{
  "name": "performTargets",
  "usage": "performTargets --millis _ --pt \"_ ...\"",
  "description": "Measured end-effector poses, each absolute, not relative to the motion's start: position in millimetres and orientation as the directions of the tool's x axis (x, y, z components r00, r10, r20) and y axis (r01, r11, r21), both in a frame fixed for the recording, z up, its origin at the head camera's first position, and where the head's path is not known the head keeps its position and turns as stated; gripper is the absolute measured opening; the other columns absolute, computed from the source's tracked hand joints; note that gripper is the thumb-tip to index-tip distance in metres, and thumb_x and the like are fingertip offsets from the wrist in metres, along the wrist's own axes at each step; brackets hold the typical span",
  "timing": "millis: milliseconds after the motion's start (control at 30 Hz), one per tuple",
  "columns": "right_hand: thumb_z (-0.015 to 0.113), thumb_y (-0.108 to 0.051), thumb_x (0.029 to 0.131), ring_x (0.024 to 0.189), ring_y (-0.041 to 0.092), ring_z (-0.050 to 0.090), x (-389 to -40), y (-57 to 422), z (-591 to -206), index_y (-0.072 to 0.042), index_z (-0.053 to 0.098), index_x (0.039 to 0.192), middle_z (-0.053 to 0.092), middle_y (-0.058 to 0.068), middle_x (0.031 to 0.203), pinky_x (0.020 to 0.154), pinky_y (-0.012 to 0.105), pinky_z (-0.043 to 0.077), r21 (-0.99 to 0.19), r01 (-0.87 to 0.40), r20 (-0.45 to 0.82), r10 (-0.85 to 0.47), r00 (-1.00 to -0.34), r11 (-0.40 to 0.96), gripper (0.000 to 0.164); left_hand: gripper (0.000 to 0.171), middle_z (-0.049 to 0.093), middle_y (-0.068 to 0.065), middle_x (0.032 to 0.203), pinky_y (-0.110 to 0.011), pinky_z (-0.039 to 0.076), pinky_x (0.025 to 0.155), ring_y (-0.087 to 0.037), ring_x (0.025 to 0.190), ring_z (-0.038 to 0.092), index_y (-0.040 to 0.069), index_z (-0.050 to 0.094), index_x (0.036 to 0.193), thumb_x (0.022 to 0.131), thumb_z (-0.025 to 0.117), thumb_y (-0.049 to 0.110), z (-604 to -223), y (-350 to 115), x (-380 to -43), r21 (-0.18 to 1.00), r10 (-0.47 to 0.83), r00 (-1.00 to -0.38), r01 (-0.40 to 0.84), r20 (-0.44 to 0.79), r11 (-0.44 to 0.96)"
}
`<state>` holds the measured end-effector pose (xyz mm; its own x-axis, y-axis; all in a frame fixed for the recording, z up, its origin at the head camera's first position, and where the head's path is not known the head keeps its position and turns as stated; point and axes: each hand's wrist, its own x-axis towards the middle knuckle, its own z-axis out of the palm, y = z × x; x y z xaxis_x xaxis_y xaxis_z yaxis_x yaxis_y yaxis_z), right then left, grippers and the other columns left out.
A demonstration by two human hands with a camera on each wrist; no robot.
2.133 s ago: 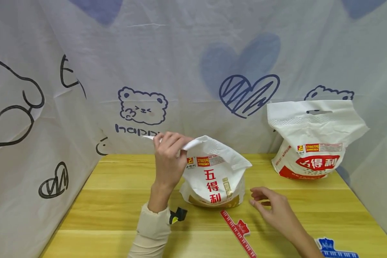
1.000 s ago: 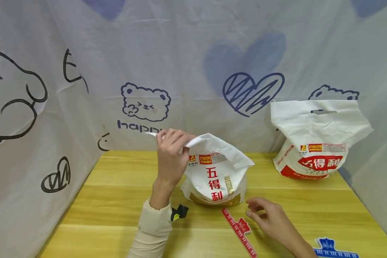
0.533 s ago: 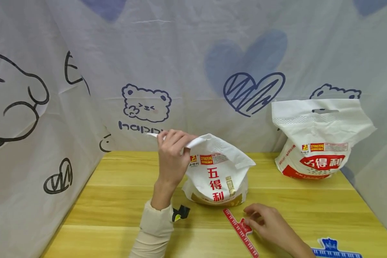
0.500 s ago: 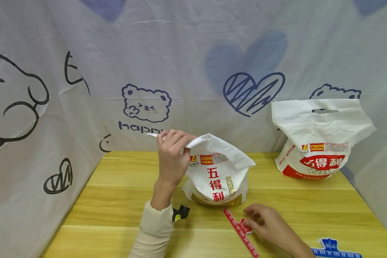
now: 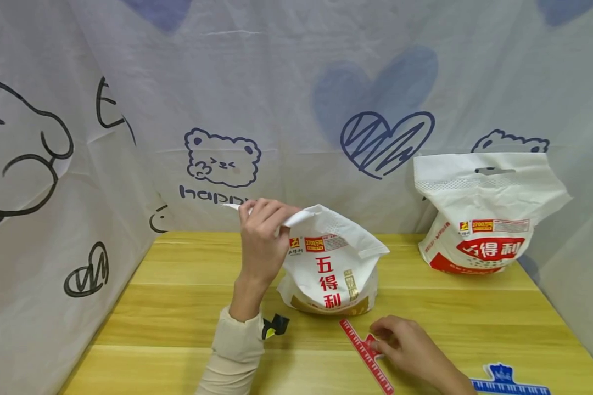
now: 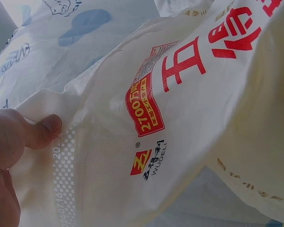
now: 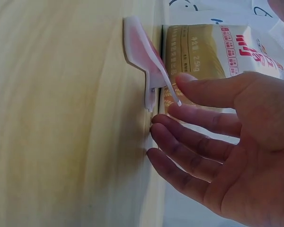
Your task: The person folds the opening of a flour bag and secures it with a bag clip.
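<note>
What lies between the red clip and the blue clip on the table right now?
The right hand lies between the red clip and the blue clip, thumb by the red one; the head view shows this.

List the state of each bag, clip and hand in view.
Near bag: standing, top edge bent.
Far bag: standing, no hand on it.
Red clip: lying on the table, clamping nothing.
Blue clip: lying on the table, not held.
Left hand: gripping the near bag's top edge.
Right hand: thumb and forefinger at the red clip's handle; grip unclear.
</note>
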<state>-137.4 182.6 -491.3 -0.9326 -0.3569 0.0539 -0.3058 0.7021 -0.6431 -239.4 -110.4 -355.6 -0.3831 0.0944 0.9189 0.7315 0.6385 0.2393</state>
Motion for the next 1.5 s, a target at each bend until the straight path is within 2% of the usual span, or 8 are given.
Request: performTargets --millis 233,500,767,1267,1500 --pt "0.083 -0.019 0.085 0.079 0.004 0.064 -138 181 -493 -0.015 0.075 0.094 0.069 -0.010 0.090 0.070 0.026 0.055 -0.591 -0.306 0.052 -0.343 -0.938 0.746 0.013 0.026 0.074 -0.007 0.088 -0.052 0.037 0.097 -0.024 0.086 0.062 0.006 0.077 0.091 0.076 0.075 -0.015 -355 -110 -240 0.239 0.093 -0.381 0.733 0.920 0.636" --pt "0.083 -0.018 0.085 0.078 0.002 0.062 -137 176 -493 -0.019 0.074 0.092 0.067 -0.014 0.087 0.070 0.025 0.053 -0.580 -0.257 0.025 -0.298 -0.954 0.773 0.012 0.025 0.074 -0.007 0.089 -0.052 0.037 0.097 -0.024 0.087 0.062 0.006 0.077 0.091 0.076 0.075 -0.015 -355 -110 -239 0.243 0.097 -0.386 0.736 0.917 0.632" --pt "0.083 -0.015 0.084 0.075 0.002 0.060 -136 173 -493 -0.016 0.071 0.091 0.066 -0.013 0.085 0.068 0.025 0.053 -0.597 -0.266 0.044 -0.301 -0.953 0.757 0.014 0.025 0.074 -0.007 0.088 -0.052 0.037 0.097 -0.024 0.086 0.062 0.006 0.078 0.091 0.076 0.075 -0.015 -355 -110 -239 0.242 0.099 -0.387 0.735 0.917 0.634" --pt "0.076 -0.004 0.087 0.078 0.009 0.063 -138 175 -489 -0.013 0.068 0.093 0.067 -0.008 0.086 0.067 0.024 0.053 -0.664 -0.199 -0.063 -0.319 -0.946 0.721 0.013 0.024 0.074 -0.007 0.088 -0.052 0.037 0.097 -0.024 0.086 0.063 0.006 0.078 0.091 0.077 0.076 -0.013 -357 -112 -239 0.240 0.098 -0.383 0.736 0.919 0.633" --pt "0.074 -0.005 0.088 0.077 0.009 0.061 -140 177 -483 -0.012 0.067 0.092 0.067 -0.007 0.085 0.065 0.025 0.052 -0.666 -0.197 -0.079 -0.331 -0.940 0.719 0.011 0.024 0.074 -0.007 0.088 -0.052 0.037 0.097 -0.024 0.086 0.063 0.006 0.078 0.091 0.076 0.075 -0.014 -356 -111 -239 0.243 0.094 -0.380 0.742 0.920 0.624"
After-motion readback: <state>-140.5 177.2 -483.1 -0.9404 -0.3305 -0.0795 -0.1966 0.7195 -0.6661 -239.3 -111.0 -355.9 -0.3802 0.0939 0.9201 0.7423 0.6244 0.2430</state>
